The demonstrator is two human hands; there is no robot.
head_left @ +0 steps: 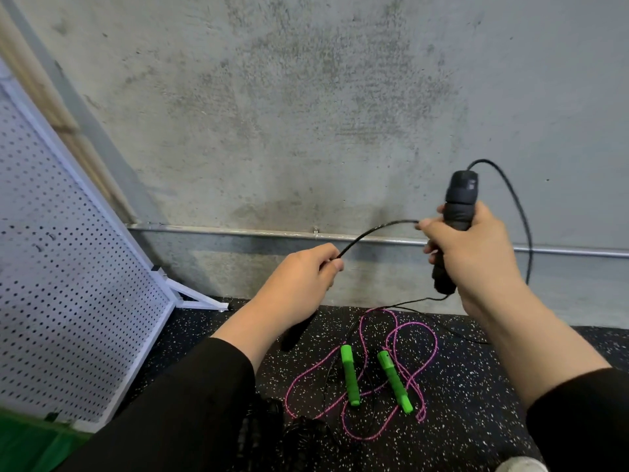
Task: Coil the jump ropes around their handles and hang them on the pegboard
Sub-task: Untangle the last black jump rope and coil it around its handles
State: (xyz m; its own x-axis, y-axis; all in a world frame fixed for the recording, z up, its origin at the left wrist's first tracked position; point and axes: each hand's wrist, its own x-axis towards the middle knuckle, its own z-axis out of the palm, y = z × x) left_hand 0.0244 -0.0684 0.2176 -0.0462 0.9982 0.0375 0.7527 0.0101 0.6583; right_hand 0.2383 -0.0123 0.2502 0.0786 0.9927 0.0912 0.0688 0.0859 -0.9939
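My right hand (473,257) grips the black handles (457,212) of a jump rope, held upright in front of the concrete wall. Its thin black rope (374,230) runs left from that hand to my left hand (306,277), which pinches it between thumb and fingers. Another stretch of the black rope (520,212) loops out of the handle top and down the right side to the floor. On the floor below lies a pink rope (413,366) in loose loops with two green handles (350,376), (394,381). The white pegboard (68,284) stands at the left.
The pegboard leans on a white foot (200,301) by the wall. A metal pipe (238,231) runs along the wall low down. A dark object (296,332) lies on the speckled black mat under my left wrist. Green flooring (30,444) shows at bottom left.
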